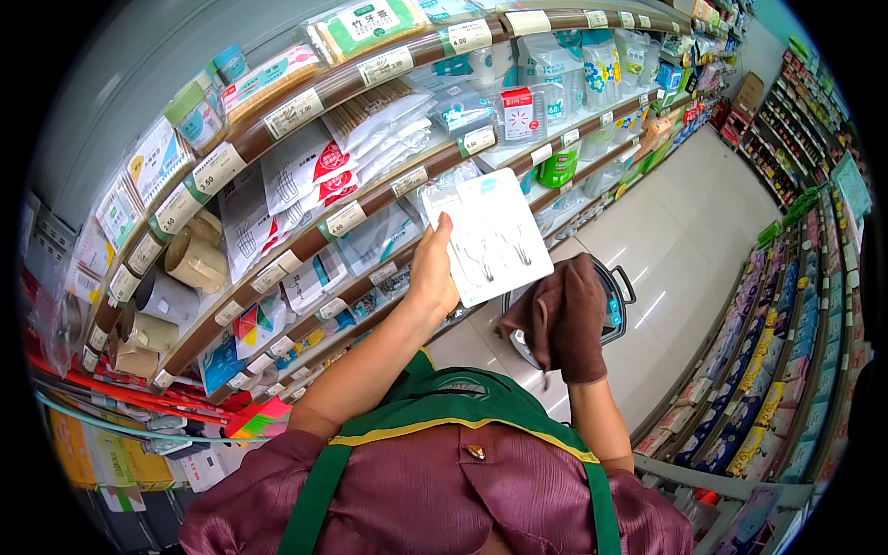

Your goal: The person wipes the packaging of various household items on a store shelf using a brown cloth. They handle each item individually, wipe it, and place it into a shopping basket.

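My left hand grips a flat white package by its left edge, thumb on the face. Faint fork-like shapes show on that face, which is washed out by glare. To its right, my right hand is covered in brown fabric that reaches the wrist, and it clutches a brown cloth whose loose end hangs down. I cannot tell whether the covering is a glove or part of the cloth. Below that hand, a dark-rimmed basket or tub with a side handle is partly hidden; something teal lies inside.
Curved shelves with price tags rise ahead and left, holding bagged utensils, toothpick packs, paper cups and plastic cups. A tiled floor runs along the aisle. Low shelves of packets line the right side.
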A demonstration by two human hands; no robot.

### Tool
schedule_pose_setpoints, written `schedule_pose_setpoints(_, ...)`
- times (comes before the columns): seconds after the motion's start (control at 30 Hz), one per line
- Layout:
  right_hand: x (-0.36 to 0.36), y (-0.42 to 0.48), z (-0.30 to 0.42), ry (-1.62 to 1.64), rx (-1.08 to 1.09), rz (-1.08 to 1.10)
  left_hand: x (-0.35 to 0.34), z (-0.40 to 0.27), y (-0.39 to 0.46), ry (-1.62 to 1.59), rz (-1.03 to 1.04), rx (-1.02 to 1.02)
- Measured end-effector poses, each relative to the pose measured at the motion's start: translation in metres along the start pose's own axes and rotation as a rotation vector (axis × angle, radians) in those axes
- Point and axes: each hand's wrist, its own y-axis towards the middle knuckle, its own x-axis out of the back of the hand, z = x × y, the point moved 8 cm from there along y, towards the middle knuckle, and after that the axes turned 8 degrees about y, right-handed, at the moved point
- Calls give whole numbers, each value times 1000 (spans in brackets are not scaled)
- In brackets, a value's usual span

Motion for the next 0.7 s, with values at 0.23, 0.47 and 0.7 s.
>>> schedule_pose_setpoints(0.23, -23, -1, 48, -188, 27, 46, -20, 15, 0, -122, 51, -48)
schedule_pose_setpoints(0.47, -22, -8, 70, 311, 393, 124, 0, 8, 7, -73, 45, -69)
schedule_pose_setpoints(0.7, -24, -45, -31, 1430, -694, -393, -16, -1, 5, 83, 32, -47)
